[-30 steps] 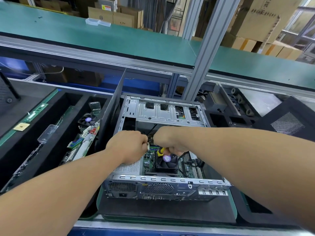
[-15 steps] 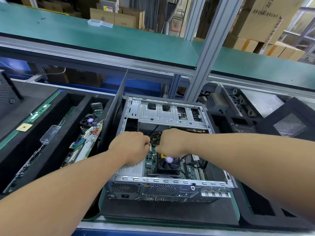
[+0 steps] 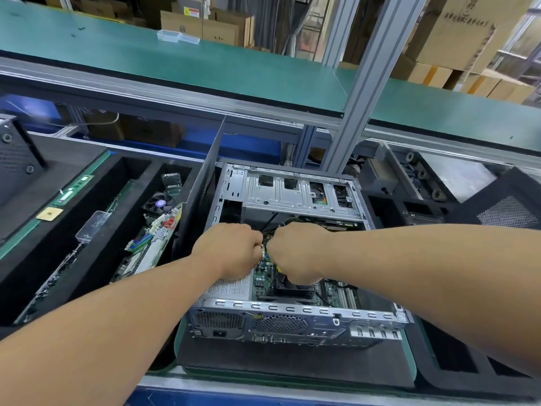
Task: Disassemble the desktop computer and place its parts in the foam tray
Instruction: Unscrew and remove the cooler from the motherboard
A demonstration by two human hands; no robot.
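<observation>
**Hands inside open computer case, fists together over the board**

Left hand [image 3: 231,250]: curled, knuckles up, inside the desktop computer case [image 3: 292,312]; what it grips is hidden, so whether it holds anything I cannot tell. Right hand [image 3: 295,253]: curled, just beside the left, its heel over the cooler fan [image 3: 292,288]; a sliver of a yellow tool handle [image 3: 279,269] shows beneath it.

Change from one second ago: both fists have drawn closer, nearly touching; the right hand now covers the fan's purple hub and most of the yellow handle, both of which showed earlier. The case has stayed where it was.

Count, task items:
- 1 case, side open, lying on a dark mat on the table, rear panel toward the viewer.
- 1 motherboard [image 3: 265,276] inside, green, partly visible between the hands.
- 1 drive cage [image 3: 292,194], bare metal, at the far end of the case.
- 1 foam tray [image 3: 96,200], left of the case, black.

Count, tray contents seen:
- 1 loose fan [image 3: 159,204], purple hub.
- 1 circuit board [image 3: 149,244], standing on edge.
- 1 memory stick [image 3: 74,190] on the tray's left ledge.
</observation>
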